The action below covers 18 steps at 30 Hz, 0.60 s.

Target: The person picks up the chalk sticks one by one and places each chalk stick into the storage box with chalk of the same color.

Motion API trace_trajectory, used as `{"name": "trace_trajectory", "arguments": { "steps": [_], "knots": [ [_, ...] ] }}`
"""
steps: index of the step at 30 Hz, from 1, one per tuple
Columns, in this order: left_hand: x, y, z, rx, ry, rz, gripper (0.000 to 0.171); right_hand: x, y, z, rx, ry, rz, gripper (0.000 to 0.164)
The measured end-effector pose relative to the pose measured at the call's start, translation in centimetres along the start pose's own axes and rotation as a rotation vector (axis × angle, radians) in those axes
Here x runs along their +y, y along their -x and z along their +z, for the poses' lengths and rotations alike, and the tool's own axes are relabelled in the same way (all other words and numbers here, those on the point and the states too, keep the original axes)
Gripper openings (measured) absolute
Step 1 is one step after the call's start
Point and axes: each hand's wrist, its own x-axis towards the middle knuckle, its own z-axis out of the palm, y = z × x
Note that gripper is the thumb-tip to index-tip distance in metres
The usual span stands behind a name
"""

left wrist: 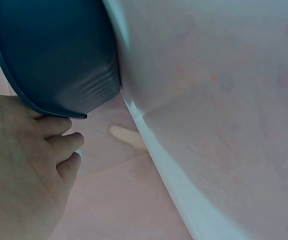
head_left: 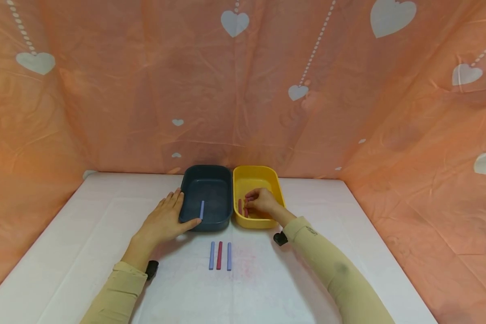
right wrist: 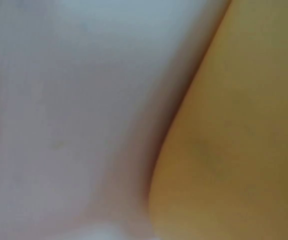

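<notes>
My left hand [head_left: 166, 220] rests along the left side of the dark blue bin [head_left: 210, 227], fingers extended at the rim and thumb at its front edge. In the left wrist view, fingers lie against the outer wall of the blue bin [left wrist: 58, 55]. One blue chalk stick [head_left: 202, 209] lies inside that bin. Reaching into the yellow bin [head_left: 259, 222], my right hand [head_left: 263, 201] pinches a red chalk stick [head_left: 246, 213], partly hidden by the fingers. Another red chalk stick [head_left: 240, 206] is just left of it. The right wrist view shows the yellow bin's outer wall [right wrist: 244, 130], no fingers.
In front of the bins, two blue chalk sticks [head_left: 212, 255] lie on the white table [head_left: 186, 297] with a red chalk stick [head_left: 219, 255] between them. Pinkish smudges mark the cloth to their right. Behind the table hangs an orange curtain [head_left: 202, 90] with white hearts.
</notes>
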Motion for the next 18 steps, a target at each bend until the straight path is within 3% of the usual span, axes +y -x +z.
{"name": "trace_trajectory", "arguments": {
  "steps": [7, 18],
  "knots": [
    [0.06, 0.1, -0.02, 0.007, -0.004, -0.001, 0.114, 0.03, -0.22, 0.05, -0.038, 0.04, 0.001, 0.022],
    [0.08, 0.02, -0.02, -0.005, 0.001, -0.008, 0.116, -0.24, -0.47, 0.28, -0.053, 0.231, -0.068, 0.021]
  ]
}}
